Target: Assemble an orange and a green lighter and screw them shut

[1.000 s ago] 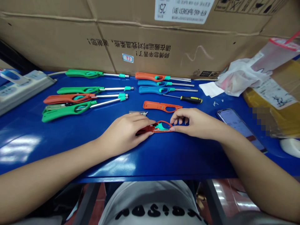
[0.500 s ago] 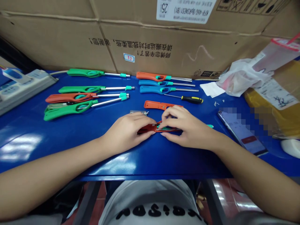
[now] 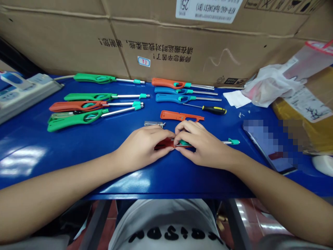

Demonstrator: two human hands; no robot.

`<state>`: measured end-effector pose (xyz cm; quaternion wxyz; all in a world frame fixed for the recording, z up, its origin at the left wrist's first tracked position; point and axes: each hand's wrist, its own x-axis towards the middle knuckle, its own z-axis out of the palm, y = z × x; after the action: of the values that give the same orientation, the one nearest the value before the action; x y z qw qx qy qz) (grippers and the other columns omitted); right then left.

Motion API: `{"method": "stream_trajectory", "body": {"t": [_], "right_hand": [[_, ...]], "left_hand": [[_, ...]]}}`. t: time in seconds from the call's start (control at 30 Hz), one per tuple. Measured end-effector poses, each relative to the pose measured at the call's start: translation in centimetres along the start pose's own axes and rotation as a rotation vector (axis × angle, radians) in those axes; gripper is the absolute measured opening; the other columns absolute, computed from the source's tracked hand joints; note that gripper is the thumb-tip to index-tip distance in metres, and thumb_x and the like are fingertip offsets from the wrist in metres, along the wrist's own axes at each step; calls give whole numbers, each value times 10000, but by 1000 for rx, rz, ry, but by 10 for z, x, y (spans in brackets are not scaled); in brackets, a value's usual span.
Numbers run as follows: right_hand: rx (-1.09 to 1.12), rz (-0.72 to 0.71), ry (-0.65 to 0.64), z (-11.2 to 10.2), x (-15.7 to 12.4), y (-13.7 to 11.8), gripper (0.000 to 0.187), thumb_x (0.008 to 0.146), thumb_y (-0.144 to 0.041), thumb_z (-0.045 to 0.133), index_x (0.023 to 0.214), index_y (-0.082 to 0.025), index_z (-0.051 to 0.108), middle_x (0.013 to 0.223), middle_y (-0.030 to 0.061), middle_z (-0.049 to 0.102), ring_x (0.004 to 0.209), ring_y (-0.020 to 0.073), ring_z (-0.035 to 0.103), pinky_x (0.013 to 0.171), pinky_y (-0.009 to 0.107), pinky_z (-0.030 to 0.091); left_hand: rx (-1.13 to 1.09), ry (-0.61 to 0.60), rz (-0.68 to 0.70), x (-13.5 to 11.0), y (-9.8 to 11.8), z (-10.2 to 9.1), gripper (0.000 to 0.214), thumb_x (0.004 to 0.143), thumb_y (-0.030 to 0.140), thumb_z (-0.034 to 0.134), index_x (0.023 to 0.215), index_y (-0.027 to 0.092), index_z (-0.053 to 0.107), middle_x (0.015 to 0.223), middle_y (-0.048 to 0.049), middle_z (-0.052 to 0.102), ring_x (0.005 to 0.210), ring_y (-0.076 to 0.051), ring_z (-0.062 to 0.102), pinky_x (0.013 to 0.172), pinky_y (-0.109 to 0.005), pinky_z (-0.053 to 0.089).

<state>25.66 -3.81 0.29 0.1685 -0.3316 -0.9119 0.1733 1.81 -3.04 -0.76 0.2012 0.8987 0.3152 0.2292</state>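
An opened orange lighter body [image 3: 166, 142] lies on the blue table [image 3: 78, 146], mostly hidden under my two hands. My left hand [image 3: 142, 146] presses down on its handle end with curled fingers. My right hand [image 3: 201, 144] covers the trigger end, fingers pinched on the orange shell and its teal trigger. A metal tube with a teal tip [image 3: 232, 141] sticks out to the right from under my right hand. Just behind my hands lie a loose orange half-shell [image 3: 181, 116] and a small metal part [image 3: 154, 123].
Several green, orange and blue long-nosed lighters [image 3: 99, 104] lie at the back left and centre, with a black-and-yellow screwdriver [image 3: 213, 110] beside them. A power strip [image 3: 23, 93] is at far left, cardboard boxes [image 3: 166, 45] behind, plastic bags [image 3: 273, 83] and a phone at right.
My right hand slid left over the orange lighter body and now touches my left hand. A metal tube with a teal tip has appeared, sticking out to the right.
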Motion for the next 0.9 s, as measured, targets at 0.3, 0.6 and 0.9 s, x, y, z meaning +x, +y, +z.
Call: {"method": "stream_trajectory", "body": {"t": [0.3,0.6,0.9], "right_hand": [[87,27,-31,-5,-3,-1,77,970,-155,579,995,-209,627,1188,93,585,1153,228,561,975,414,405],[412,81,-136,-37,-7,14,47,932,-181,648,899,-206,670,959,13,702,894,150,652,845,300,501],[274,146,-141,-43,-11,20,73,877,-238,707,942,-206,698,942,13,728,823,146,638,755,271,505]], "left_hand": [[5,5,5,-1,-1,1,165,961,286,663,1084,188,711,966,-56,744,882,-203,688,801,-319,531],[11,-34,76,1,1,-2,189,981,241,636,1144,175,703,1076,-60,754,994,-204,704,923,-332,523],[138,-9,189,-2,-4,1,234,1023,249,574,1166,250,760,1140,-64,729,1023,-201,693,893,-324,539]]}}
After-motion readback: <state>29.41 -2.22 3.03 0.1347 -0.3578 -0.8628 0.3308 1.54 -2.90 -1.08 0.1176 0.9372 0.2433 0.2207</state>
